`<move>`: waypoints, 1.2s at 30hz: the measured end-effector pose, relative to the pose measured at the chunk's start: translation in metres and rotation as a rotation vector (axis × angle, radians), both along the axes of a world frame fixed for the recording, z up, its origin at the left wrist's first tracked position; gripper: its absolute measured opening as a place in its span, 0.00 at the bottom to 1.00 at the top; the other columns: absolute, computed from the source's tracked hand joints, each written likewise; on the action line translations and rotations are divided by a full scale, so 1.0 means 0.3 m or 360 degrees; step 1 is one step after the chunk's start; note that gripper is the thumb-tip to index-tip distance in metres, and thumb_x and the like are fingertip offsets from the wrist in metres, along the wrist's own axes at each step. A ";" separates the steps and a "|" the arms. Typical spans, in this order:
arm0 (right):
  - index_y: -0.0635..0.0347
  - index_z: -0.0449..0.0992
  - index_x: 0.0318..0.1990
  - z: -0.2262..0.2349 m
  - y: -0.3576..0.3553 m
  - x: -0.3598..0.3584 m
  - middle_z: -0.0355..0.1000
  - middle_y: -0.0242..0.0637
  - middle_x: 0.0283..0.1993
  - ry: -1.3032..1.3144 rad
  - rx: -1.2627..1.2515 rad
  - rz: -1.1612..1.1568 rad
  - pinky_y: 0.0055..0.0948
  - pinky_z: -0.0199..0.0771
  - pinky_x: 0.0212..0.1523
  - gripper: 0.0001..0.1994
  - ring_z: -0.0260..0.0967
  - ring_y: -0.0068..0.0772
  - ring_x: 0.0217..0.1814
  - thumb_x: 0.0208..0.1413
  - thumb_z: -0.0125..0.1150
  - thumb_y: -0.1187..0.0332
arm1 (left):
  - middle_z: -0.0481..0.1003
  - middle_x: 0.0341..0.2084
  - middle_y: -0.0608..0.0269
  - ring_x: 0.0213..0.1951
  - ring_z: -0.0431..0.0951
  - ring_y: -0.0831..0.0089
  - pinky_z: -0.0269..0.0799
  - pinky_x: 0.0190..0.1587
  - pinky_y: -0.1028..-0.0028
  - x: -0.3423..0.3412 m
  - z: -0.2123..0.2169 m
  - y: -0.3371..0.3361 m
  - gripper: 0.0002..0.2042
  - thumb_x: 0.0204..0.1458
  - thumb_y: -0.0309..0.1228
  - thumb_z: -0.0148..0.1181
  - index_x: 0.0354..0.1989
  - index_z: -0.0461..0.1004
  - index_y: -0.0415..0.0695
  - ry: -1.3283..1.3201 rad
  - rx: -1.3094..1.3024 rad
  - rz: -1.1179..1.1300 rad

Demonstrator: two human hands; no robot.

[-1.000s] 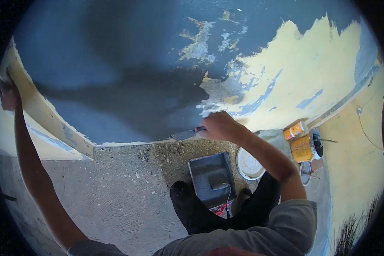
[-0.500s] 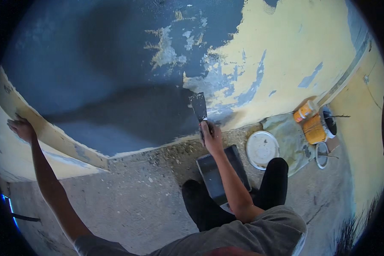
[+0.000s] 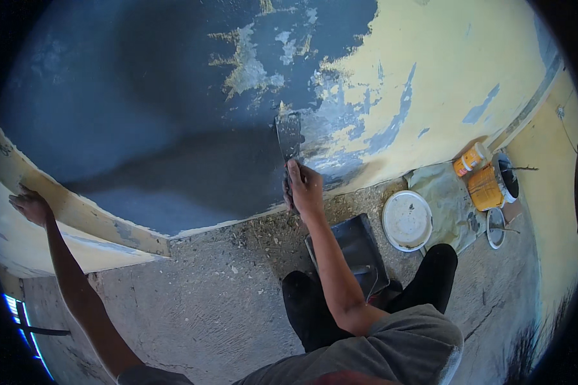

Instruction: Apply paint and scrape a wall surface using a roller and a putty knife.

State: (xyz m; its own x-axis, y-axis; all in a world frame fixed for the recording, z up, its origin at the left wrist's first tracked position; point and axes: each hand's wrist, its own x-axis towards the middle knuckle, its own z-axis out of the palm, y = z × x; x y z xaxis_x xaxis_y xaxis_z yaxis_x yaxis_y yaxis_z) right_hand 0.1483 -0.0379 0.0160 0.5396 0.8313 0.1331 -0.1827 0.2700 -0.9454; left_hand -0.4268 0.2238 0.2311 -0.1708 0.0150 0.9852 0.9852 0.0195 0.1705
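My right hand grips the handle of a putty knife, its wide, smeared blade pointing up against the wall. That blade lies where dark grey coating meets a rough, pale-streaked patch. Further right the wall shows yellow paint. At far left my left hand rests with its fingers stretched out on the pale ledge bordering the grey area. Below my right forearm a black, tray-like container sits on the floor between my legs, a thin handled tool lying in it.
A round white lid lies right of the tray. Beyond it are a crumpled greenish sheet, a small orange-and-white tub, an orange bucket with a stick in it, and a white ring-shaped lid. The concrete floor is gritty.
My right hand and the putty knife have moved up and slightly left along the wall. My left hand stays on the ledge. The view has shifted a little.
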 end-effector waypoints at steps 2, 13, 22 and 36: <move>0.60 0.68 0.26 0.011 0.004 0.005 0.60 0.29 0.14 0.0084 0.0129 -0.0012 0.25 0.53 0.09 0.19 0.55 0.19 0.09 0.64 0.51 0.55 | 0.55 0.61 0.33 0.63 0.57 0.44 0.58 0.64 0.57 0.005 0.002 -0.002 0.37 0.61 0.53 0.38 0.63 0.50 0.27 -0.0040 0.0006 -0.0054; 0.63 0.70 0.25 0.119 0.012 -0.020 0.59 0.27 0.11 0.0167 -0.0264 0.0080 0.25 0.51 0.09 0.20 0.54 0.17 0.08 0.66 0.47 0.58 | 0.55 0.61 0.34 0.63 0.58 0.44 0.58 0.64 0.57 0.036 0.001 -0.018 0.37 0.61 0.54 0.38 0.63 0.51 0.28 -0.0018 0.0049 -0.0051; 0.63 0.71 0.25 0.017 0.005 0.023 0.60 0.27 0.11 -0.0067 -0.0203 0.0041 0.26 0.51 0.09 0.19 0.56 0.18 0.08 0.65 0.49 0.58 | 0.57 0.61 0.35 0.63 0.58 0.46 0.59 0.63 0.58 -0.006 -0.008 0.007 0.35 0.62 0.52 0.39 0.62 0.53 0.28 0.0057 0.0088 0.0018; 0.62 0.70 0.25 -0.010 0.023 -0.059 0.59 0.27 0.10 -0.0074 -0.0161 0.0054 0.24 0.51 0.09 0.20 0.55 0.17 0.07 0.65 0.47 0.57 | 0.59 0.60 0.37 0.62 0.60 0.48 0.60 0.63 0.59 -0.088 -0.021 0.058 0.35 0.60 0.53 0.42 0.62 0.55 0.31 -0.0142 -0.0071 0.0002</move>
